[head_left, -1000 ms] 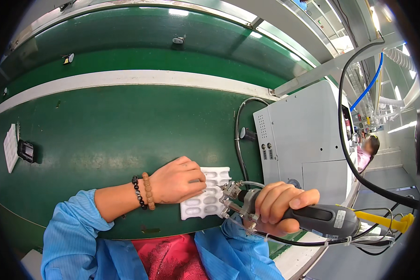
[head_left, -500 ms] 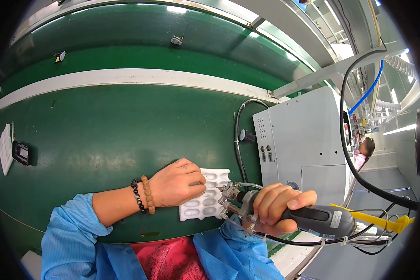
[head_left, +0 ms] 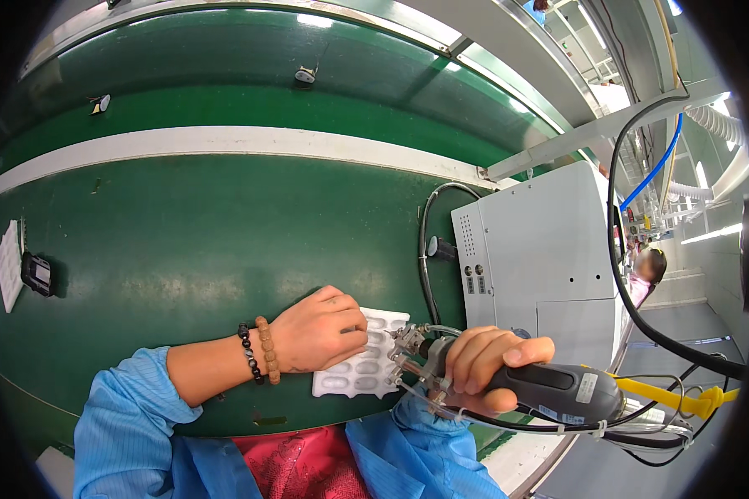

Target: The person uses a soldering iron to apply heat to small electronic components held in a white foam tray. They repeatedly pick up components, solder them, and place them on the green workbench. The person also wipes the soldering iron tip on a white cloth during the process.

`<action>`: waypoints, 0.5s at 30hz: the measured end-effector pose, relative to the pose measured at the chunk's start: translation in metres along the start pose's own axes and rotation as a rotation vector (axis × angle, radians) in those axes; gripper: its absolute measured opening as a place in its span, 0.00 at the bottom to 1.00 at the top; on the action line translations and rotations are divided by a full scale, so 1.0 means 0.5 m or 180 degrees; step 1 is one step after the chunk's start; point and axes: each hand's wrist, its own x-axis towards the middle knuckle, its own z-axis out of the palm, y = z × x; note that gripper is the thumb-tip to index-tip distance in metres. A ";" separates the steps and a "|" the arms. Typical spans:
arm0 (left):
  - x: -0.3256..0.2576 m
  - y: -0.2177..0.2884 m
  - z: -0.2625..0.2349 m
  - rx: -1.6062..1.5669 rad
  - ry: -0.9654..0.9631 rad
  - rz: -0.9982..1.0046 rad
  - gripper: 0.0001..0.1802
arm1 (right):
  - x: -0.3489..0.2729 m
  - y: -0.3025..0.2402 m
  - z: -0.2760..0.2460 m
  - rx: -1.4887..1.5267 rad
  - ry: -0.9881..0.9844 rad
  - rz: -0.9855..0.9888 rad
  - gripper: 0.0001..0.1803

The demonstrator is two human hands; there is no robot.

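A white tray (head_left: 354, 384) with rows of oval recesses lies on the green bench in front of me. My left hand (head_left: 320, 329) rests over its left side, knuckles up and fingers curled; whatever is under the fingertips is hidden. In my right hand (head_left: 495, 363) is a grey electric screwdriver (head_left: 549, 387), held nearly level with my fingers wrapped round the body. Its metal tip assembly (head_left: 409, 345), fitted with thin tubes, points left over the tray's right edge, close to my left fingertips.
A large light-grey machine (head_left: 541, 249) stands at the right, a black hose (head_left: 425, 249) curving beside it. Small parts (head_left: 305, 75) sit on the green belt behind the white rail (head_left: 225, 137). At far left are another white tray (head_left: 9, 266) and a black holder (head_left: 37, 274).
The tray has shifted slightly left and toward me. The screwdriver and my right hand have moved a little left. My left hand stays nearly in place. Small parts on the belt have drifted left.
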 end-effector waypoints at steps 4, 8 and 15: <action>0.000 0.000 -0.001 -0.0039 -0.0008 -0.0018 0.07 | 0.002 0.008 -0.003 -0.0120 -0.0143 0.0042 0.26; 0.001 0.001 -0.001 0.0005 -0.0038 0.0000 0.07 | 0.001 0.011 -0.003 -0.0217 -0.0179 0.0005 0.28; -0.003 0.001 -0.002 0.0013 -0.0062 -0.0037 0.06 | 0.010 0.036 -0.029 -0.0271 -0.0412 0.0106 0.32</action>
